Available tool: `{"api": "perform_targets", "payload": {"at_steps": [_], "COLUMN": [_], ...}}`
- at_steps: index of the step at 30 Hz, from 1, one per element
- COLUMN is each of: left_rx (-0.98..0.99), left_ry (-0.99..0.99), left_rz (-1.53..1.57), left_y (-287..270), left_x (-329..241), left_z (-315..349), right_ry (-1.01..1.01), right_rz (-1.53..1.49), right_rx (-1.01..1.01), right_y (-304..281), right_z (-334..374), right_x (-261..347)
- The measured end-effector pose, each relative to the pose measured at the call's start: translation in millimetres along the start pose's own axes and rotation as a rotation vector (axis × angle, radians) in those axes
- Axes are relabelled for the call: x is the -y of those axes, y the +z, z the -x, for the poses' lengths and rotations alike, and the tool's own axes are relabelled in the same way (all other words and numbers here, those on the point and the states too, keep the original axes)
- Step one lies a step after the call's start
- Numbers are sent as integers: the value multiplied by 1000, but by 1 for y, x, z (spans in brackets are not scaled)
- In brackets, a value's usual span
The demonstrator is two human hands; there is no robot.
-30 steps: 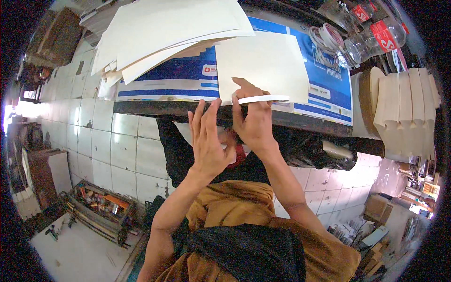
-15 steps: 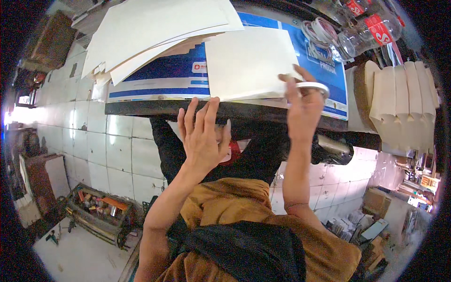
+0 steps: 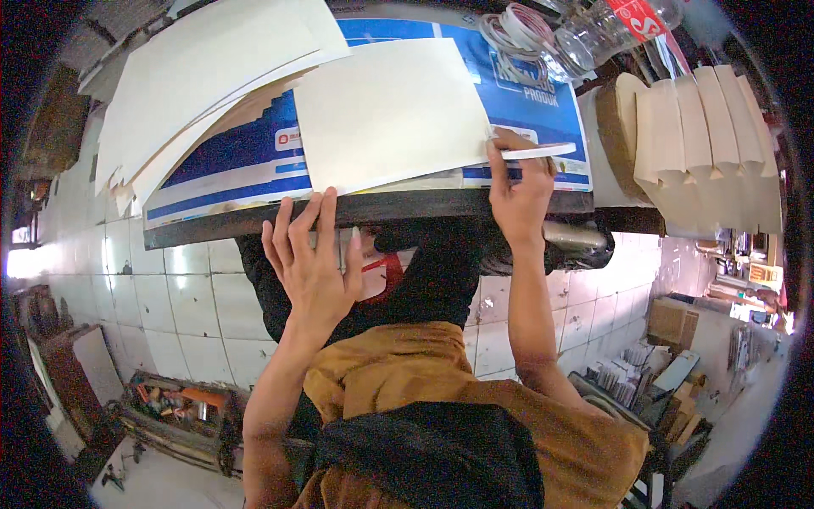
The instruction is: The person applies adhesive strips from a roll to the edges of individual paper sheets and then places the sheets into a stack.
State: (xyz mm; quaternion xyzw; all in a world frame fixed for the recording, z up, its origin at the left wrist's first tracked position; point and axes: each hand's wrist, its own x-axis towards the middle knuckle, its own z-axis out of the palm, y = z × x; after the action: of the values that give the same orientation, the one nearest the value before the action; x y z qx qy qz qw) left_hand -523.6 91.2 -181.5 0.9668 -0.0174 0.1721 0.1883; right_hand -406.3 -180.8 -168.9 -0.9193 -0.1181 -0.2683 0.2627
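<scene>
A blank cream sheet [image 3: 386, 110] lies on a blue and white printed sheet [image 3: 543, 123] that covers the tabletop. My left hand [image 3: 314, 254] rests at the table's front edge, fingers spread, with the fingertips at the cream sheet's near left corner. A thin white ring, which looks like a roll of tape [image 3: 553, 151] seen nearly edge-on, sits in my right hand [image 3: 523, 191]. The thumb and fingers of that hand are at the cream sheet's right edge. Whether they also pinch the paper or a tape end is too small to tell.
A fanned stack of large cream sheets [image 3: 203, 81] lies at the far left. Several tape rolls [image 3: 515, 34] and a clear plastic bottle [image 3: 606, 34] with a red label stand at the far right. Folded cream paper bundles [image 3: 704, 144] sit beyond the table's right side.
The whole view has shifted, so the table appears further left. My right hand has settled at the cream sheet's right edge, and its roll now shows flatter. The left hand stays at the near edge.
</scene>
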Motion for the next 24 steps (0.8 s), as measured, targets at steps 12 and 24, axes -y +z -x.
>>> {"api": "perform_targets", "payload": {"at_steps": [12, 24], "left_rx": [14, -67], "left_ry": [4, -34], "left_rz": [9, -60], "left_y": [-2, -24], "left_x": [0, -9], "left_z": [0, -42], "right_ry": [-23, -57], "right_rz": [50, 25], "right_rx": [4, 60], "right_y": [3, 2], "right_z": [0, 14], "right_x": [-2, 51]}}
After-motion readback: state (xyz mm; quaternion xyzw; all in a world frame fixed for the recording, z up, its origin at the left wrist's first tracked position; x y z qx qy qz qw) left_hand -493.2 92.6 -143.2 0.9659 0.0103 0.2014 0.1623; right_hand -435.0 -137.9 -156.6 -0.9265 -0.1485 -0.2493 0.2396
